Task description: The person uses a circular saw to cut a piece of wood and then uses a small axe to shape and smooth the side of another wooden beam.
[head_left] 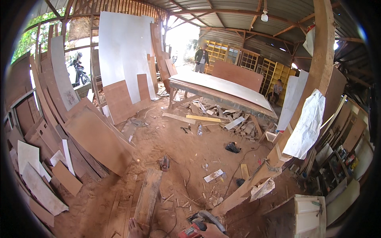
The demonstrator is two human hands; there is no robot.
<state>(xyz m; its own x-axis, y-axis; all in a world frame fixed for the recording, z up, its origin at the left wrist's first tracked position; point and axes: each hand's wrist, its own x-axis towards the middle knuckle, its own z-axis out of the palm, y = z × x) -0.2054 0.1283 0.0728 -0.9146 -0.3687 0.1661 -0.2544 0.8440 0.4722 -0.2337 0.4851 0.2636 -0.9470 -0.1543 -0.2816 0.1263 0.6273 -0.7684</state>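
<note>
At the bottom edge my left hand (136, 229) lies on the near end of a long, thick wooden plank (147, 194), fingers stretched out over the wood. To its right my right hand (211, 231) is closed round a red and black handheld power tool (190, 231). A dark curved part of that tool arches up beside the hand; its working side is out of sight. Just past the plank's far end, another small power tool (164, 163) stands on the dusty ground.
A slanting wooden post (274, 162) rises close on the right. Panels (95, 135) lean along the left. Offcuts (246, 129) lie below a large workbench (222, 87). A cable (238, 168) crosses the floor. One person (201, 57) stands behind the bench, another (276, 90) is farther right.
</note>
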